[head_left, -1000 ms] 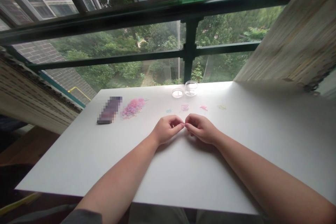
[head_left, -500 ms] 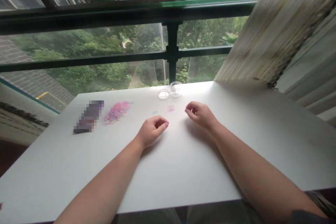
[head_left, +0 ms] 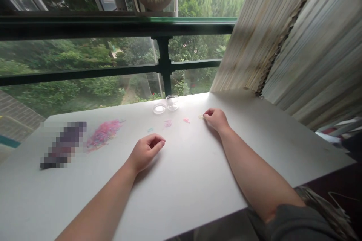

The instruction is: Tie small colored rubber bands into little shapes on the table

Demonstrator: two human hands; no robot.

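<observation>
My right hand (head_left: 217, 119) is closed, thumb and finger pinched at a few thin yellow pieces (head_left: 200, 117) on the white table. Left of it lie small clusters of similar thin pieces: red ones (head_left: 186, 120), mauve ones (head_left: 167, 123) and teal ones (head_left: 150, 130). My left hand (head_left: 147, 151) rests nearer me, its thumb and forefinger pressed together; whatever they hold, if anything, is too small to see. A large heap of thin pink and mixed-colour pieces (head_left: 104, 134) spreads on the left. Their exact kind is too small to tell.
Two clear round dishes, a flatter one (head_left: 159, 109) and a deeper one (head_left: 172, 102), stand at the table's (head_left: 175, 188) back edge. A blurred-out dark object (head_left: 64, 145) lies far left. Behind are a green railing (head_left: 113, 26) and a curtain (head_left: 243, 45).
The view has swung to the right. My right hand has moved right along the table, and the red and yellow pieces now show. My left hand keeps its pinched pose.
</observation>
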